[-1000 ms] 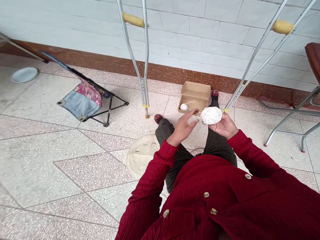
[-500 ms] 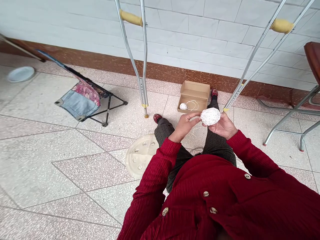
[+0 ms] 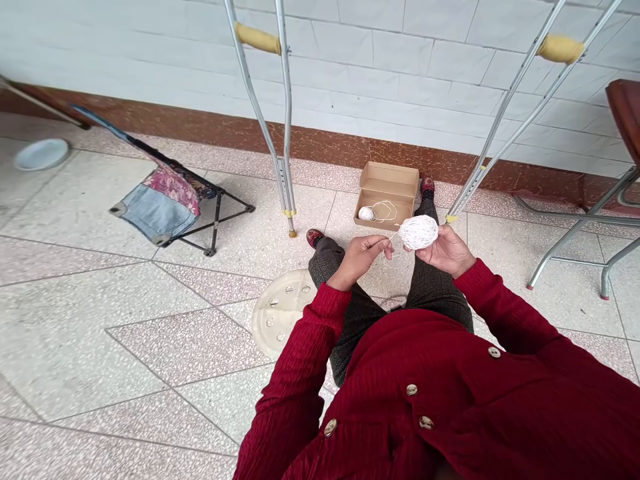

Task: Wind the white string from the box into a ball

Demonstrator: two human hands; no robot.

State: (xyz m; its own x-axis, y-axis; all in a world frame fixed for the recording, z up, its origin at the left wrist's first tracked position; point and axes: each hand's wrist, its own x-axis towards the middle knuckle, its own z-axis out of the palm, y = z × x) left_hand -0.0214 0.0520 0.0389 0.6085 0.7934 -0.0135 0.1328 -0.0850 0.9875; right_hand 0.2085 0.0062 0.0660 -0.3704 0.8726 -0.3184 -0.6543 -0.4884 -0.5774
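A white ball of yarn (image 3: 419,232) rests in my right hand (image 3: 450,252), whose fingers are closed around its right and lower side. To the left of the ball, my left hand (image 3: 361,259) pinches a thin strand of the yarn (image 3: 395,235), which runs taut to the ball. Beyond the hands, an open cardboard box (image 3: 390,175) sits on the floor between my feet. Inside it lie a smaller white ball of yarn (image 3: 367,213) and a loose loop of the strand.
Two metal crutches (image 3: 286,180) (image 3: 493,150) with yellow grips lean against the tiled wall. A folding stool (image 3: 160,207) stands at the left, near a pale basin (image 3: 42,154). On the right is a metal-legged chair (image 3: 575,233). A round cream stool top (image 3: 273,317) is beside my leg.
My left hand has moved off the ball, to the left and slightly down, drawing out a strand. The right hand still holds the ball in nearly the same place.
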